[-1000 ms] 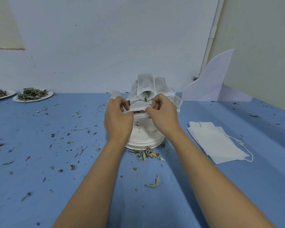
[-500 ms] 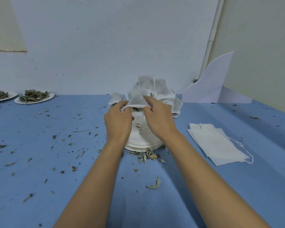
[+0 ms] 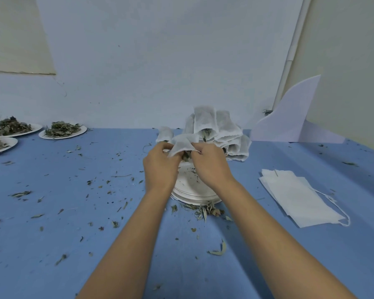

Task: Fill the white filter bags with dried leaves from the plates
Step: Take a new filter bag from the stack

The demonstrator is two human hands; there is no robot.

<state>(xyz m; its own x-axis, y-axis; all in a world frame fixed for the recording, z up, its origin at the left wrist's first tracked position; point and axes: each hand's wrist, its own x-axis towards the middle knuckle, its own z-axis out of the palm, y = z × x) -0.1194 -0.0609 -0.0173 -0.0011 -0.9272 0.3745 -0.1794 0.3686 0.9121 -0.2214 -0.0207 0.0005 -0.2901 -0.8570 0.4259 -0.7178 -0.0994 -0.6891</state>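
a plain, makeshift hand-packing workroom: a bare pale wall [image 3: 160,61] fills the upper frame. below it, a blue-covered counter [image 3: 52,244] strewn with leaf crumbs carries plates of dried leaves [image 3: 81,131] at the left edge, a heap of filled filter bags [image 3: 204,117] at centre and flat empty bags [image 3: 296,197] at right.

Plain blue table [image 3: 52,212], white filter bags [image 3: 298,197], white plates [image 3: 63,133], grey-green dried leaves [image 3: 62,127], pale wall [image 3: 160,61].

Forearms extended; left grip [image 3: 160,167], right grip [image 3: 212,166] side by side, pinching filter bag [image 3: 183,144].
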